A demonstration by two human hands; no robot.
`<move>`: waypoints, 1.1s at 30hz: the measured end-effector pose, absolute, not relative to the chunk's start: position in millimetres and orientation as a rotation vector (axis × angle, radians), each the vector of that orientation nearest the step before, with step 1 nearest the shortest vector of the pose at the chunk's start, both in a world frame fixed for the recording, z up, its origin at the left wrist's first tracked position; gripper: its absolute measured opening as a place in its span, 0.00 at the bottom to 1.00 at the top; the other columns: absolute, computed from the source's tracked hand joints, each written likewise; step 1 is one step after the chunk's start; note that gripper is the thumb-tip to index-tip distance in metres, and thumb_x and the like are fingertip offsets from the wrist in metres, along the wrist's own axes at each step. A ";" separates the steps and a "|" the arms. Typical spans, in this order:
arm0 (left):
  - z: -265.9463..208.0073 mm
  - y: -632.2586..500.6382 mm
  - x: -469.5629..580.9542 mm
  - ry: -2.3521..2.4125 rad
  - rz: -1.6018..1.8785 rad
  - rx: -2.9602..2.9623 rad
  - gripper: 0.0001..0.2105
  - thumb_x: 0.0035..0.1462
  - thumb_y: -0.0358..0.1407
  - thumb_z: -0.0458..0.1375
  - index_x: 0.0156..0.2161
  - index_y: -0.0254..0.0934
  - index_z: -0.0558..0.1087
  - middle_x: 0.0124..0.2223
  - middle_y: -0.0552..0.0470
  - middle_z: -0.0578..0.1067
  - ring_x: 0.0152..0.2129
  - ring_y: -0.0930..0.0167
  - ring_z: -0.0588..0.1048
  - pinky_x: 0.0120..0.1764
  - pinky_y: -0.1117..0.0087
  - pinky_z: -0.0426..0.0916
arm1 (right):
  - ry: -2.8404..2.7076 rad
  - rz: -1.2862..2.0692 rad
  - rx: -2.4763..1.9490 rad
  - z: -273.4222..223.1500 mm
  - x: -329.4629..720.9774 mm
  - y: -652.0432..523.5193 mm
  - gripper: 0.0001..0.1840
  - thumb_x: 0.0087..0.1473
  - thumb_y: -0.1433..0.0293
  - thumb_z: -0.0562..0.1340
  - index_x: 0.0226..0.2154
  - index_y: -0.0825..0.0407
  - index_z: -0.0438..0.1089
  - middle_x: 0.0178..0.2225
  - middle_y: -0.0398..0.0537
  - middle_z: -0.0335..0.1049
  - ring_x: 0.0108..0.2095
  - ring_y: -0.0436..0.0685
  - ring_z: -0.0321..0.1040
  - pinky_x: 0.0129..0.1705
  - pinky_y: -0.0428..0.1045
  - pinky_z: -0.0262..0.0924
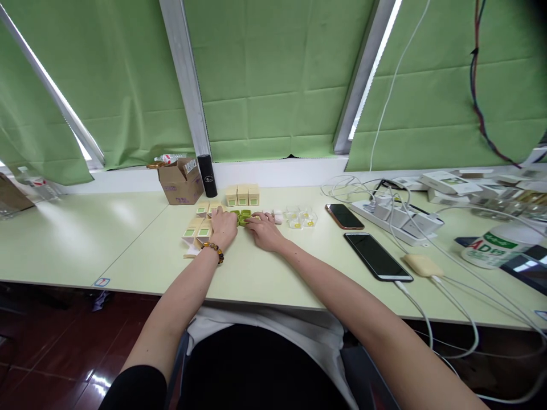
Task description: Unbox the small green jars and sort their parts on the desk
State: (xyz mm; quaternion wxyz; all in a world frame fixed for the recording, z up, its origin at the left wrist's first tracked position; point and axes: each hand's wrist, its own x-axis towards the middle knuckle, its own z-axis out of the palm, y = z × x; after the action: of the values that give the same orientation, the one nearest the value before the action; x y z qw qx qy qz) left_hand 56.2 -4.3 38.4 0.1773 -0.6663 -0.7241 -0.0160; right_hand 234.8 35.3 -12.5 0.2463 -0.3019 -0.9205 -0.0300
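Small green square containers (pixel 243 217) sit close together between my two hands. My left hand (pixel 224 226), with a beaded bracelet at the wrist, has its fingers bent down and closed beside them. What these fingertips hold, if anything, is hidden. My right hand (pixel 265 230) lies palm down with fingers stretched out, the tips touching the green containers. Left of my left hand stand several open beige boxes (pixel 197 230) with green labels. Closed beige boxes (pixel 242 195) form a row behind. Right of my right hand are a small white piece (pixel 278 216) and clear plastic cups (pixel 301 217) with yellow inside.
A cardboard box (pixel 181 182) and a black cylinder (pixel 207 176) stand at the back. To the right lie two phones (pixel 378 256), a power strip (pixel 395 221) with tangled cables, a beige charger (pixel 423 265) and a white bottle (pixel 499 246). Green blinds (pixel 273 74) hang behind.
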 end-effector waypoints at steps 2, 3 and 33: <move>40.4 -5.9 56.2 -2.053 -0.047 -1.888 0.12 0.56 0.23 0.55 0.37 0.34 0.81 0.38 0.36 0.82 0.49 0.53 0.70 0.51 0.54 0.57 | -2.491 -0.099 -0.835 -13.5 235.1 36.0 0.20 0.67 0.75 0.53 0.49 0.49 0.78 0.65 0.50 0.72 0.66 0.68 0.55 0.65 0.65 0.47; 41.1 -6.7 55.9 -2.051 -0.056 -1.886 0.12 0.56 0.24 0.55 0.37 0.34 0.81 0.38 0.36 0.82 0.49 0.53 0.70 0.51 0.54 0.57 | -2.473 -0.110 -0.850 -13.9 235.3 36.2 0.20 0.66 0.75 0.53 0.49 0.49 0.78 0.65 0.50 0.71 0.67 0.68 0.54 0.65 0.65 0.47; 35.0 -0.2 46.0 -2.077 -0.170 -1.871 0.17 0.57 0.23 0.55 0.52 0.29 0.74 0.41 0.34 0.82 0.51 0.52 0.72 0.52 0.55 0.57 | -2.438 0.051 -1.215 5.2 216.1 64.8 0.34 0.57 0.67 0.61 0.65 0.56 0.58 0.57 0.60 0.77 0.71 0.67 0.51 0.73 0.67 0.30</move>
State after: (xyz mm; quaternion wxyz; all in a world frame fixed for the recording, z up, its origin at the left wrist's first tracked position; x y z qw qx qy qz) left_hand 46.0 -0.2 35.0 0.1699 -0.6583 -0.7309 -0.0599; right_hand 216.1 64.8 5.2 0.2069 -0.4362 -0.8755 0.0183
